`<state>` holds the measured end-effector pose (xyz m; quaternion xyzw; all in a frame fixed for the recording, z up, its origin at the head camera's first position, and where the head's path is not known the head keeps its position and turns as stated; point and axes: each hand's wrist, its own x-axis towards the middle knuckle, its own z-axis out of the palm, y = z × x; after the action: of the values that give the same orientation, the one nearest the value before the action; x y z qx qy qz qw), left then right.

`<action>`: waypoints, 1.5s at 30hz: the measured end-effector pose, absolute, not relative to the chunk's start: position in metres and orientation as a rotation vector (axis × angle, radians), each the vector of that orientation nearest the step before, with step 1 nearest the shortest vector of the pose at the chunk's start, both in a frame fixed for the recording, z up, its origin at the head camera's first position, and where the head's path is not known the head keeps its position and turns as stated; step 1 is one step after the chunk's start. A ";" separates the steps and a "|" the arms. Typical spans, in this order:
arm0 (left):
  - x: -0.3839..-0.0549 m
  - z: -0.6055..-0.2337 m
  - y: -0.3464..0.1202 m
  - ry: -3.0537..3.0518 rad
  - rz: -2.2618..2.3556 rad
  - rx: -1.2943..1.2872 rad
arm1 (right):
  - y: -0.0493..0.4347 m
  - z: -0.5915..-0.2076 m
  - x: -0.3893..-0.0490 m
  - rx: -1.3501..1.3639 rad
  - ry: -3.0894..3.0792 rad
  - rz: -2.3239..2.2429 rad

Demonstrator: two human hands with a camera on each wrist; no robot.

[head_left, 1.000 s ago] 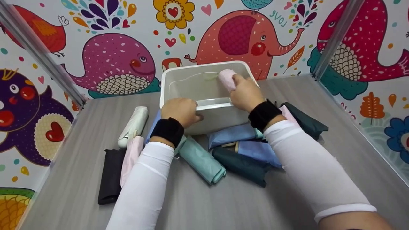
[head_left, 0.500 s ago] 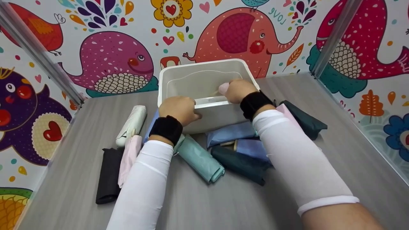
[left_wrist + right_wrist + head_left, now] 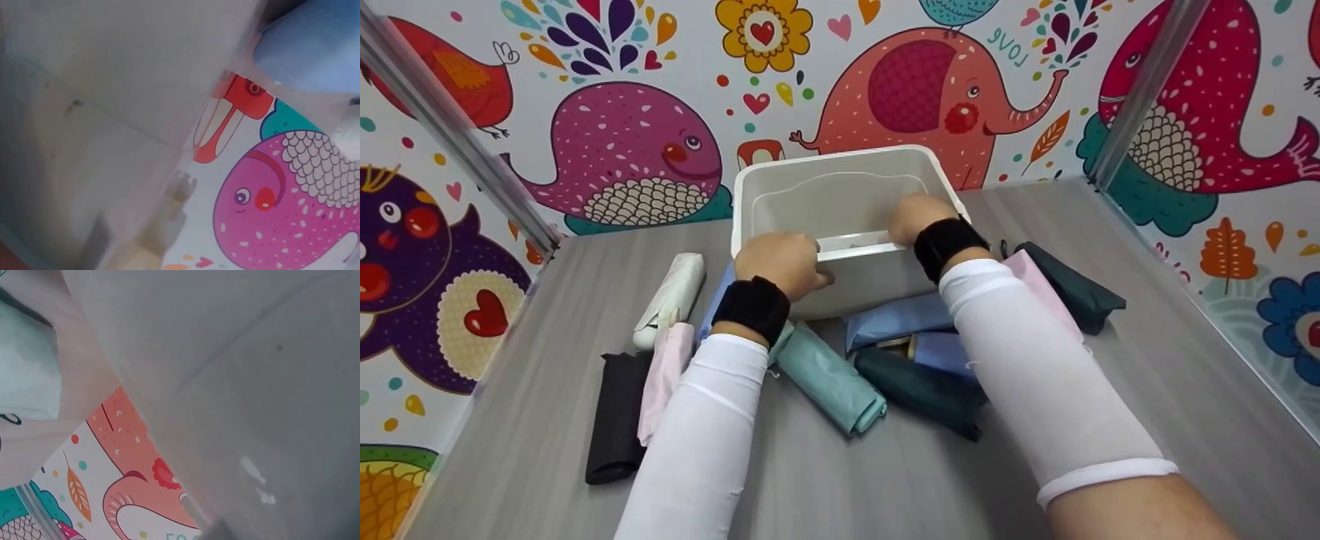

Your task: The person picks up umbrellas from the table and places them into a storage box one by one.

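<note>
A white plastic bin stands near the back wall. My left hand grips its front rim near the left corner, thumb outside. My right hand reaches over the front rim at the right, curled as before; its fingertips and the pink folded umbrella it carried are hidden inside the bin. In front lie folded umbrellas: a mint one, a dark green one, and blue ones against the bin. Both wrist views mostly show the bin's blurred wall, with no fingers plainly visible.
Left of the bin lie a cream umbrella, a pink umbrella and a black umbrella. On the right are another pink umbrella and a dark green umbrella, beside my right forearm. Printed walls enclose the grey table.
My right hand has moved down and slightly left into the bin, taking the pink umbrella out of sight. My left hand stays on the rim.
</note>
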<state>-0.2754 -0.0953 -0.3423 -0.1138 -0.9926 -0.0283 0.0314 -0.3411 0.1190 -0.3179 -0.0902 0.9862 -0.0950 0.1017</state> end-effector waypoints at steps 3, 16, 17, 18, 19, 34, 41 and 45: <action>-0.276 -0.343 -0.095 -3.061 -0.080 -0.359 | 0.120 -0.318 -0.341 -0.302 2.907 -0.240; -0.274 -0.343 -0.095 -3.058 -0.093 -0.375 | 0.119 -0.319 -0.342 -0.331 2.883 -0.182; -0.274 -0.344 -0.095 -3.061 -0.094 -0.372 | 0.119 -0.319 -0.342 -0.341 2.879 -0.178; -0.274 -0.344 -0.095 -3.064 -0.095 -0.370 | 0.119 -0.319 -0.342 -0.355 2.876 -0.170; -0.274 -0.344 -0.095 -3.066 -0.094 -0.369 | 0.119 -0.319 -0.342 -0.359 2.877 -0.178; -0.275 -0.344 -0.097 -3.080 -0.095 -0.348 | 0.130 -0.314 -0.335 -0.291 2.958 -0.613; -0.276 -0.343 -0.096 -3.071 -0.073 -0.354 | 0.162 -0.295 -0.316 -0.238 2.882 -0.977; -0.277 -0.342 -0.096 -3.073 -0.061 -0.355 | 0.187 -0.287 -0.308 -0.226 2.924 -1.009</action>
<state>-0.2768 -0.0962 -0.3424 -0.1147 -0.9929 -0.0198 0.0236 -0.3076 0.1873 -0.2871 -0.0728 0.9426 -0.3252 0.0201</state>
